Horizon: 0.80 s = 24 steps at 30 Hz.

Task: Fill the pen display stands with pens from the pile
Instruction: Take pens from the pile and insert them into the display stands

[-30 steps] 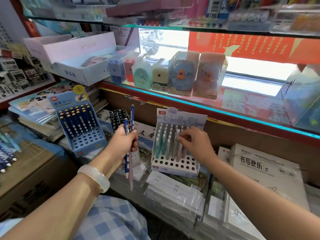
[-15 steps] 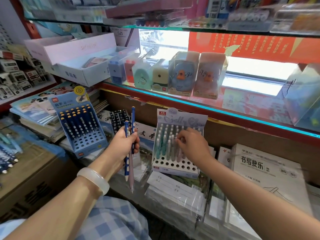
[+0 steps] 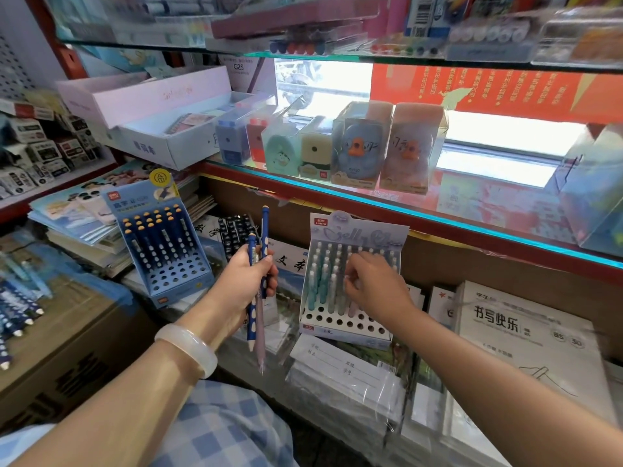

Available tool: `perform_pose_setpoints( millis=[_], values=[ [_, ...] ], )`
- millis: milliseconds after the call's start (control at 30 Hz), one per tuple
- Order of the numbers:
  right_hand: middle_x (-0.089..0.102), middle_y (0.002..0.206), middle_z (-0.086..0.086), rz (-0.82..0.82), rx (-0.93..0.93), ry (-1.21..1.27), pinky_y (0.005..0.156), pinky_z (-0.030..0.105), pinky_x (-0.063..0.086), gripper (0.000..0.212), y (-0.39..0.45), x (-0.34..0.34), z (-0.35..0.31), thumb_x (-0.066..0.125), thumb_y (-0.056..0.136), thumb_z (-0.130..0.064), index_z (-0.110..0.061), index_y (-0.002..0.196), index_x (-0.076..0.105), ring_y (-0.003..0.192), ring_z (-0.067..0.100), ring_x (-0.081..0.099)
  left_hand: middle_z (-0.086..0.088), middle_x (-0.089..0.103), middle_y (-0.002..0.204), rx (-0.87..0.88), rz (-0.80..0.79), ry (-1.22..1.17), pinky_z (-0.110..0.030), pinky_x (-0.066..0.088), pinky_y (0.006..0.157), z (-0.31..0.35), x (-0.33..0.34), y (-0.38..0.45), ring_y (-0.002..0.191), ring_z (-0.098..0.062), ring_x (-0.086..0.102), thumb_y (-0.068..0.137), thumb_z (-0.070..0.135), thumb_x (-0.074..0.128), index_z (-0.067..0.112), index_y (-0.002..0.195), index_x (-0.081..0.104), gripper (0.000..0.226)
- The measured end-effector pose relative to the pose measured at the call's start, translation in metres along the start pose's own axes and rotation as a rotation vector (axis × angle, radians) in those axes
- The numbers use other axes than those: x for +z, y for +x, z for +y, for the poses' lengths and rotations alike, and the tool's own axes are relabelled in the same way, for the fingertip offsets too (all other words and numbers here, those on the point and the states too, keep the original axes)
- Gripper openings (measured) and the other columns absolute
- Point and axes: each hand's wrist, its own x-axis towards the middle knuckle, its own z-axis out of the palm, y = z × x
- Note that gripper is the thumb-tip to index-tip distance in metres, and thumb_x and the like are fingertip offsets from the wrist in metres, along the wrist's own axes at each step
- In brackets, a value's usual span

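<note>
My left hand (image 3: 244, 281) grips a small bundle of pens (image 3: 258, 288): two dark blue ones with pale dots and a lilac one pointing down. A white pen stand (image 3: 340, 326) with pastel pens in its back rows and bare holes in front stands at centre. My right hand (image 3: 374, 284) reaches into those pens, fingers curled around the top of one; the exact pen is hidden by the hand. At the left, a blue pen stand (image 3: 168, 261) holds dark blue pens with orange caps, and its lower holes are bare. A pile of loose blue pens (image 3: 17, 308) lies at the far left.
A glass shelf (image 3: 438, 210) with boxed pencil sharpeners hangs just above the stands. Stacks of wrapped notebooks (image 3: 526, 348) lie to the right and below. A rack of black pens (image 3: 236, 235) sits behind my left hand. Cardboard boxes (image 3: 60, 358) are at lower left.
My right hand has slid a little lower and to the left among the pastel pens. My left hand still holds the same bundle, raised only slightly.
</note>
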Motion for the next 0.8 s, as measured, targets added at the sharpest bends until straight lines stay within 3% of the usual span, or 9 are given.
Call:
perform_pose_setpoints(
  millis=[100, 200, 267, 333, 400, 533, 667, 800],
  values=[
    [0.054, 0.103, -0.002, -0.035, -0.008, -0.031, 0.075, 0.024, 0.038, 0.008, 0.001, -0.001, -0.003, 0.051, 0.093, -0.023, -0.023, 0.089, 0.043, 0.09, 0.009, 0.039, -0.005, 0.052, 0.069, -0.01, -0.022, -0.057, -0.025, 0.046, 0.051, 0.003, 0.001, -0.002, 0.054, -0.014, 0.052, 0.098, 0.006, 0.039, 0.008, 0.102, 0.05, 0.012],
    [0.055, 0.108, -0.002, -0.079, 0.034, -0.035, 0.079, 0.026, 0.039, 0.007, 0.005, -0.005, -0.007, 0.052, 0.093, -0.024, -0.021, 0.098, 0.05, 0.101, 0.014, 0.046, -0.008, 0.059, 0.068, -0.014, -0.026, -0.161, -0.027, 0.056, 0.052, 0.007, 0.004, -0.005, 0.052, -0.015, 0.062, 0.098, 0.006, 0.039, 0.005, 0.101, 0.049, 0.011],
    [0.055, 0.111, -0.004, -0.034, 0.063, 0.002, 0.085, 0.029, 0.043, 0.017, 0.006, -0.006, -0.012, 0.054, 0.093, -0.026, -0.02, 0.108, 0.054, 0.106, 0.015, 0.048, -0.009, 0.065, 0.067, -0.021, -0.034, -0.234, -0.031, 0.059, 0.064, 0.01, 0.006, -0.006, 0.061, -0.018, 0.068, 0.098, 0.005, 0.038, 0.006, 0.094, 0.05, 0.013],
    [0.057, 0.102, -0.005, 0.045, 0.078, 0.181, 0.084, 0.027, 0.049, 0.015, 0.005, -0.011, -0.027, 0.055, 0.093, -0.026, -0.019, 0.105, 0.057, 0.096, 0.012, 0.053, -0.012, 0.068, 0.077, -0.017, -0.04, -0.243, -0.035, 0.056, 0.08, 0.012, 0.007, -0.006, 0.077, -0.022, 0.069, 0.099, 0.007, 0.037, 0.007, 0.09, 0.05, 0.016],
    [0.06, 0.092, -0.005, -0.082, 0.089, 0.468, 0.074, 0.02, 0.051, 0.015, 0.003, -0.016, -0.047, 0.054, 0.094, -0.028, -0.017, 0.103, 0.059, 0.085, 0.011, 0.058, -0.013, 0.068, 0.086, -0.007, -0.04, -0.238, -0.034, 0.053, 0.082, 0.015, 0.01, -0.006, 0.087, -0.021, 0.067, 0.1, 0.009, 0.035, 0.008, 0.09, 0.05, 0.018],
    [0.066, 0.085, -0.003, -0.514, 0.191, 0.858, 0.064, 0.017, 0.054, 0.022, -0.006, -0.017, -0.08, 0.055, 0.092, -0.033, -0.02, 0.108, 0.05, 0.07, 0.005, 0.064, -0.011, 0.067, 0.087, -0.001, -0.007, -0.245, -0.038, 0.055, 0.066, 0.018, 0.018, -0.004, 0.09, -0.023, 0.066, 0.101, 0.012, 0.032, 0.007, 0.091, 0.05, 0.022],
    [0.068, 0.084, -0.004, -0.558, 0.252, 1.057, 0.064, 0.015, 0.053, 0.031, -0.006, -0.014, -0.086, 0.059, 0.091, -0.022, -0.017, 0.118, 0.047, 0.067, 0.002, 0.065, -0.014, 0.068, 0.085, -0.01, 0.085, -0.245, -0.036, 0.054, 0.068, 0.013, 0.016, 0.0, 0.082, -0.025, 0.068, 0.101, 0.015, 0.033, 0.002, 0.098, 0.051, 0.022],
    [0.072, 0.089, -0.001, -0.576, 0.177, 0.876, 0.076, 0.02, 0.054, 0.032, -0.007, -0.017, -0.075, 0.058, 0.091, -0.021, -0.015, 0.121, 0.048, 0.08, 0.01, 0.068, -0.004, 0.066, 0.058, 0.039, 0.221, -0.403, -0.037, 0.055, 0.068, 0.015, 0.01, 0.006, 0.062, -0.019, 0.068, 0.101, 0.013, 0.032, 0.009, 0.086, 0.044, 0.02]
  ],
)
